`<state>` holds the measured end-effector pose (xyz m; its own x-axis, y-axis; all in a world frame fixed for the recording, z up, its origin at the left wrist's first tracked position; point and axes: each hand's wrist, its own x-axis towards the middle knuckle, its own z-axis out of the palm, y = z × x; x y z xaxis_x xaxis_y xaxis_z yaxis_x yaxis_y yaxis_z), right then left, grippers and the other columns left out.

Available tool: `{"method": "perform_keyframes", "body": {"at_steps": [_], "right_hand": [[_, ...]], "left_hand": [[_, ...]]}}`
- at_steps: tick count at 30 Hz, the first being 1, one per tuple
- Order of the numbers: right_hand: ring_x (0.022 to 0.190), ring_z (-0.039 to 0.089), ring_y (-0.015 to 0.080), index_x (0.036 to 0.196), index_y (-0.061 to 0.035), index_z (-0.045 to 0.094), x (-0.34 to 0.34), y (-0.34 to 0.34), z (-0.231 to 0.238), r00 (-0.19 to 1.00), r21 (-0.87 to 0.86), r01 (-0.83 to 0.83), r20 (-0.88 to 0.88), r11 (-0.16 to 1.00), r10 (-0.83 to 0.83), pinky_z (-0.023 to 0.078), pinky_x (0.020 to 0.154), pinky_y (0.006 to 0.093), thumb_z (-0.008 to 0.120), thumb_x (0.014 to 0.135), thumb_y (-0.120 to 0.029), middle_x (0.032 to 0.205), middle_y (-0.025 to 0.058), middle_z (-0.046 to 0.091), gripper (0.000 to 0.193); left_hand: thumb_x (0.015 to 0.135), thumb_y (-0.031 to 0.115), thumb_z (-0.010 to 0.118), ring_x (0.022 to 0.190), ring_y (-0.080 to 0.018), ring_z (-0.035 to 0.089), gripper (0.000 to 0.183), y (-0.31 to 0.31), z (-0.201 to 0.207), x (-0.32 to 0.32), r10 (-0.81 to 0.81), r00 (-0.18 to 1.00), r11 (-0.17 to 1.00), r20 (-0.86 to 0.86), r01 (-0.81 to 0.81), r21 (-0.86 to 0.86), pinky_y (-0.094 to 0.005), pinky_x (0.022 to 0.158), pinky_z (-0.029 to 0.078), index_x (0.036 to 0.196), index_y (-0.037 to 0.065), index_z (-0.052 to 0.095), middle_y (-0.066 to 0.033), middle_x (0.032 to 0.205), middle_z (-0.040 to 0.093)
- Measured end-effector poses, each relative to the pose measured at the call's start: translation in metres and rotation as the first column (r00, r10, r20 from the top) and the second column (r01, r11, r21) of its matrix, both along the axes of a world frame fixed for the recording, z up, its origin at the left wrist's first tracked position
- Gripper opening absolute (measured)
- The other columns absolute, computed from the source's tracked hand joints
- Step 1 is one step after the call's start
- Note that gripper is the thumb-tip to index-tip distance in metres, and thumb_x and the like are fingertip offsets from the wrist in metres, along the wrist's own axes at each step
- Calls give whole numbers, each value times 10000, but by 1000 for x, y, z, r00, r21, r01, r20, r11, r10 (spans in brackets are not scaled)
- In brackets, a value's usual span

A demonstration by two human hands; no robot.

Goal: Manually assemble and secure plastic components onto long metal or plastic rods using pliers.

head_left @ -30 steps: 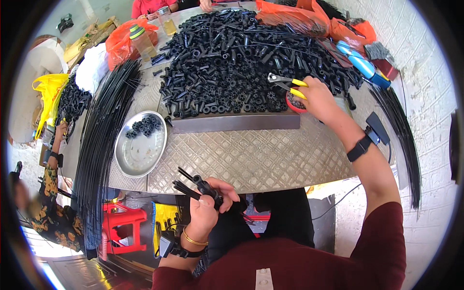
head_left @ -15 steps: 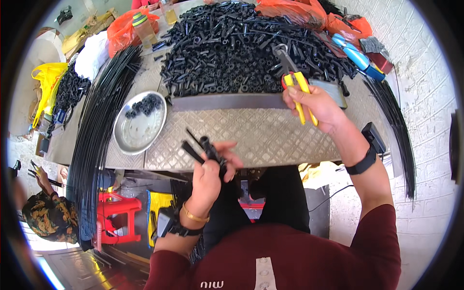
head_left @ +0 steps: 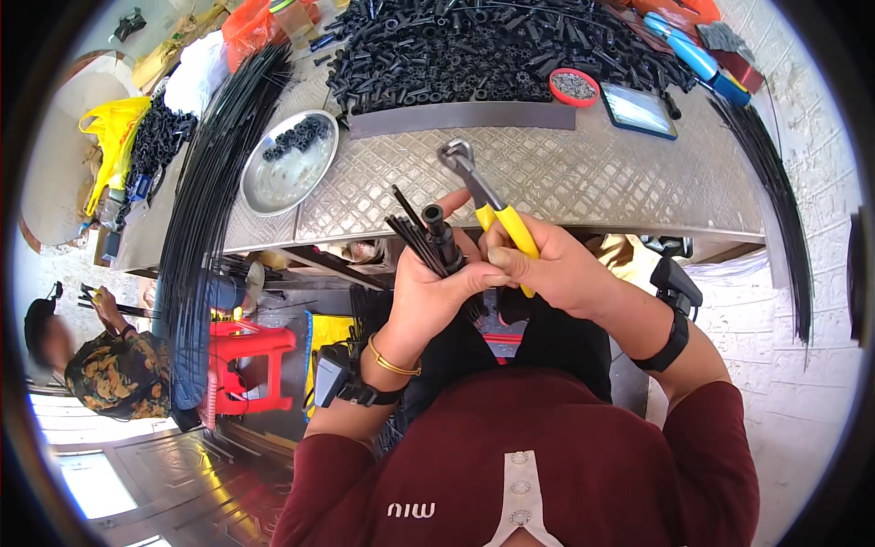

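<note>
In my left hand point(head_left: 436, 283) is a bunch of thin black rods point(head_left: 416, 239), their ends pointing up and away, together with a short black tubular part point(head_left: 439, 235) that has a round opening at its top. My right hand point(head_left: 547, 269) is wrapped around end-cutting pincers point(head_left: 492, 205) with yellow handles and a metal head, which points up to the left above the table edge. The two hands are close together, the right thumb near the left fingers. What lies between the hands is partly hidden.
A large heap of black tubular parts point(head_left: 437, 59) lies behind a grey metal strip point(head_left: 465, 117). Near it are a red dish of small metal bits point(head_left: 574, 87) and a phone point(head_left: 640, 109). A steel bowl point(head_left: 248, 182) and long black rods point(head_left: 205, 173) are at left. Another person point(head_left: 114, 374) works beyond.
My right hand with the pincers has come down and left from the red dish to my left hand. The view has shifted, so the table sits higher.
</note>
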<state>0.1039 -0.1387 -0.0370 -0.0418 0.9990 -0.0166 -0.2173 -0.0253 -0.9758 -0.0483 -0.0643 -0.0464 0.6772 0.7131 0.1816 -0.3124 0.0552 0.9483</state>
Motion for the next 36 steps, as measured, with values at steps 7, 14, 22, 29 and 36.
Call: {"method": "perform_keyframes", "body": {"at_steps": [7,14,22,29,36], "right_hand": [[725,508,147,908,-44,608,-11,-17,5,843,341,202,416,918,-340,412,673,278,614,882,-207,804,40,488,165],[708,488,111,932,-44,593,-15,-26,2,945,189,191,228,963,-232,399,638,258,593,901,-205,796,21,500,164],[717,617,125,905,-3,554,-20,-13,-16,962,55,274,-14,960,-274,467,690,264,535,924,-157,787,57,591,157],[669,614,125,845,7,577,-22,-9,-17,972,30,222,-85,975,-219,477,658,261,548,924,-177,814,62,525,202],[656,604,120,838,2,580,-22,-12,-19,967,24,246,-74,969,-243,474,630,267,558,923,-202,834,58,501,221]], "left_hand": [[657,74,816,606,-33,499,860,-2,-12,-1,84,997,995,0,-83,45,-166,574,412,1348,-54,322,32,672,544],[623,83,835,617,-32,498,847,0,-11,-1,21,1000,997,-4,-21,70,-169,568,400,1323,-36,372,31,677,545],[820,448,648,588,-64,466,747,-3,-27,4,-67,997,996,37,65,56,-196,544,403,1300,-55,375,-2,694,497],[742,698,516,586,-61,456,985,-3,-28,3,-73,997,997,35,72,33,-198,513,373,1312,-85,341,5,714,481],[811,631,530,601,-57,444,898,-8,-29,5,-72,997,994,38,68,89,-193,528,361,1326,-79,335,17,708,450]]}}
